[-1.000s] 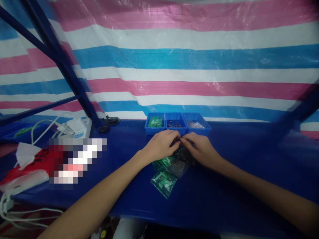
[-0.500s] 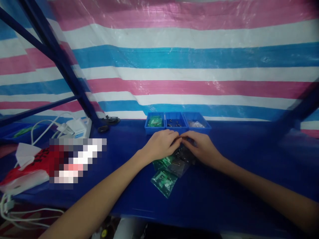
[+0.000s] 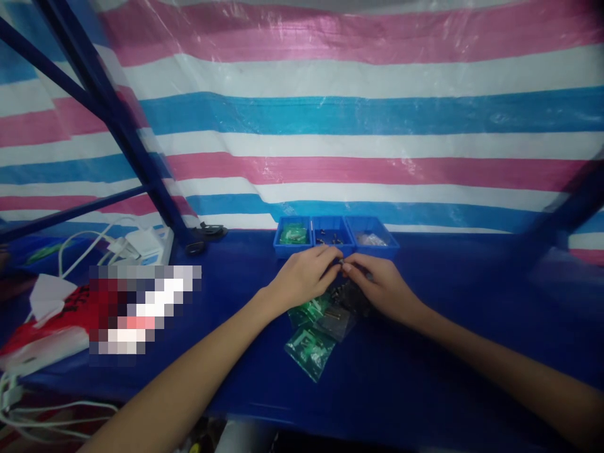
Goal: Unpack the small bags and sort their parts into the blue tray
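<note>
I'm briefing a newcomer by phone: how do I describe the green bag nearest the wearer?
On the blue table, find the left hand beside the right hand. Nearer the wearer lies a greyish bag. The green bag is beside it, closest to the wearer, unlike the other green bag at the left hand.

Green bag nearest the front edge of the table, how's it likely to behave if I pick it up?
The green bag will probably flex, since its clear film looks thin and wrinkled. The pale pieces inside may shift, as they seem loose. Its glossy surface could feel a little slippery.
</note>
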